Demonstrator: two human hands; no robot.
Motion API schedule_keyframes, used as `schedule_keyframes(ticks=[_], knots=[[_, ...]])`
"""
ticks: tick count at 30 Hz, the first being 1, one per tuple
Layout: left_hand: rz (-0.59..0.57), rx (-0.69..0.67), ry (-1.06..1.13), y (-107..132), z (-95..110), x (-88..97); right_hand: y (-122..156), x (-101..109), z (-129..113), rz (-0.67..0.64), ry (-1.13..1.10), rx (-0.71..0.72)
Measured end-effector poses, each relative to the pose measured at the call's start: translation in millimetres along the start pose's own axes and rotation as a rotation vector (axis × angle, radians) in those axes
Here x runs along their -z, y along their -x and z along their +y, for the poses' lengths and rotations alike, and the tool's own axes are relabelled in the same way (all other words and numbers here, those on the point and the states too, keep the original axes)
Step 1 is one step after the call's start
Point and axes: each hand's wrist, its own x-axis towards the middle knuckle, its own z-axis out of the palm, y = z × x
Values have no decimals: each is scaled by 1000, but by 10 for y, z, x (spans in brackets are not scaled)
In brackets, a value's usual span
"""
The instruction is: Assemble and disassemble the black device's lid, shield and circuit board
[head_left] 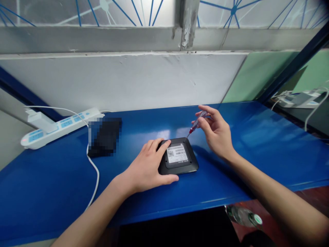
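A flat, square black electronic device (179, 165) lies on the blue table with its labelled side up. Its white label (177, 153) carries a QR code and barcodes, and small dark holes show near the panel's corners. My left hand (150, 166) grips the device's left side, fingers over the top edge and thumb along the front. Between the thumb and fingers of my right hand (217, 132) is a screwdriver (195, 124) with a clear purplish handle and a red collar. Its tilted shaft meets the device near the panel's upper right corner.
A white power strip (64, 124) with a plugged-in white adapter (42, 121) lies at the back left. Its white cable (97, 175) runs to the table's front edge. A pixelated dark object (106, 137) rests beside it. Below the table, a plastic bottle (243, 216) is visible.
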Motion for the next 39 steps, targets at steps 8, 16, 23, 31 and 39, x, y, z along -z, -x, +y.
schedule_keyframes(ticks=[8,16,23,31,39], knots=[[13,-8,-7,-11,-25,-23,17,-2,5,-54,25,4],[33,-3,-22,-22,-35,-19,7,-5,11,27,90,41],[10,78,-24,-52,-72,-13,11,18,8,45,106,10],[27,114,-35,-75,-79,-3,69,-45,9,-80,75,-6],[42,105,-42,-68,-83,-2,90,-54,-6,-77,98,64]])
